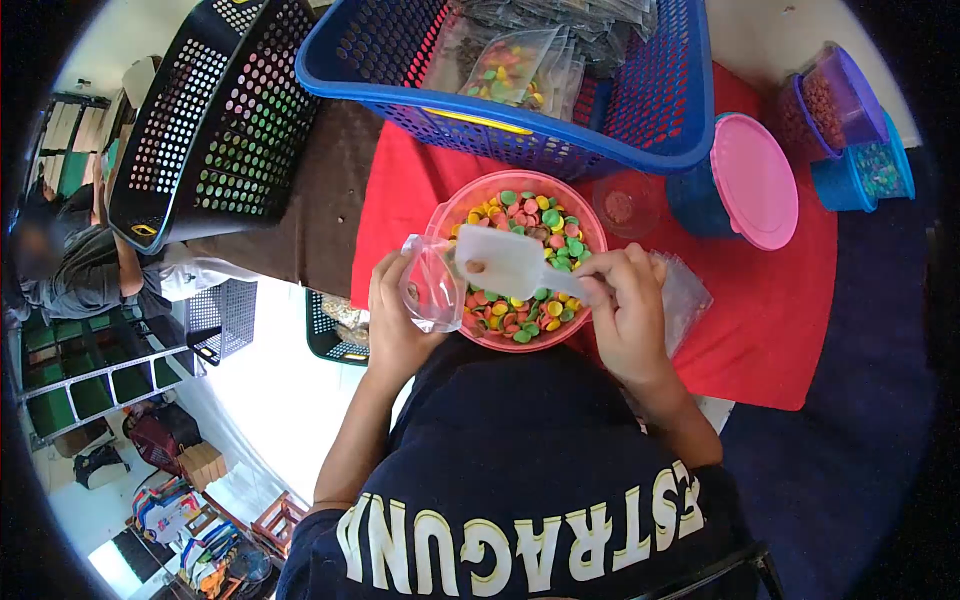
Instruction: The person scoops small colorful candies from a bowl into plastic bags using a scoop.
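Observation:
My left hand (pixel 394 305) is closed on a clear plastic bag (pixel 436 290), held at the near left of a pink bowl (pixel 468 188). The bag's mouth gapes a little, and something small and brown shows in it. My right hand (pixel 632 310) grips the handle of a white scoop (pixel 500 262) from the right. The scoop hangs over the bowl, its blade pointing left toward the bag, with one small brown piece on it. Red, green, yellow and a few brown button-shaped pieces (pixel 530 312) fill the bowl, which stands close against my body.
Beyond the bowl, a blue basket (pixel 520 125) holds filled bags (pixel 510 70). Empty clear bags (pixel 684 300) lie right on the red cloth (pixel 770 340). A pink-lidded tub (pixel 757 180) and purple containers (pixel 835 100) stand farther right. Black basket (pixel 250 130) and a person (pixel 85 265) are left.

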The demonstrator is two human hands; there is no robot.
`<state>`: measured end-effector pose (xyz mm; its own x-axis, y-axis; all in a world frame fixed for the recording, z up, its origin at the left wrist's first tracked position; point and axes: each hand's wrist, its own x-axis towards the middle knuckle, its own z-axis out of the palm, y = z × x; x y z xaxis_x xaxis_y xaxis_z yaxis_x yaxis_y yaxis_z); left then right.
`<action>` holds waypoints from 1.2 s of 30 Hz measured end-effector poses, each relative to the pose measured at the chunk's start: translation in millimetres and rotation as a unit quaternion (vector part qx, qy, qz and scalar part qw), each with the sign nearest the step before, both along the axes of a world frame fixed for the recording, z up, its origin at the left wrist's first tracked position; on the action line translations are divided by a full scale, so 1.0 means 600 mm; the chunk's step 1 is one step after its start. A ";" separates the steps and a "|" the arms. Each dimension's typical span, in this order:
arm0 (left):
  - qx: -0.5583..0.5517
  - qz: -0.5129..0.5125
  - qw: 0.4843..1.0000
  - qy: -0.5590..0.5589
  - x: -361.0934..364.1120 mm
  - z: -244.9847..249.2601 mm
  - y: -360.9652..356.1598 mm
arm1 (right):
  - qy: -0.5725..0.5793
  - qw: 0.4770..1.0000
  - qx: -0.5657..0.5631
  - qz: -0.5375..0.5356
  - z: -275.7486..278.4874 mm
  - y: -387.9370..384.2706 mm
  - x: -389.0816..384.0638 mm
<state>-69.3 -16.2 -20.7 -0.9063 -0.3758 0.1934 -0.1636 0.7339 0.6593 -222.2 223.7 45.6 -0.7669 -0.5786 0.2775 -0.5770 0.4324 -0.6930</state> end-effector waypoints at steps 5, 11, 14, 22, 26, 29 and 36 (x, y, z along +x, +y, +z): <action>0.070 -0.006 0.994 0.089 0.003 -0.020 -0.009 | 0.189 0.976 0.012 0.104 0.055 -0.054 0.019; 0.381 0.025 0.907 0.175 0.006 0.024 -0.076 | 0.178 0.981 -0.064 0.050 0.084 -0.020 -0.021; 0.458 0.023 0.868 0.189 0.003 0.038 -0.102 | 0.150 0.986 -0.068 0.037 0.066 -0.009 -0.027; 0.675 0.018 0.675 0.297 0.001 0.019 -0.112 | 0.081 0.995 -0.029 0.041 -0.014 0.020 0.001; 0.589 0.068 0.769 0.238 0.005 0.029 -0.108 | 0.053 0.996 -0.049 0.060 -0.037 0.024 0.012; 0.463 0.058 0.869 0.162 0.001 0.046 -0.097 | 0.032 0.996 -0.038 0.078 -0.051 0.028 0.017; 0.167 -0.078 0.981 -0.068 0.067 0.031 -0.094 | 0.011 0.998 -0.047 0.051 -0.073 0.043 0.043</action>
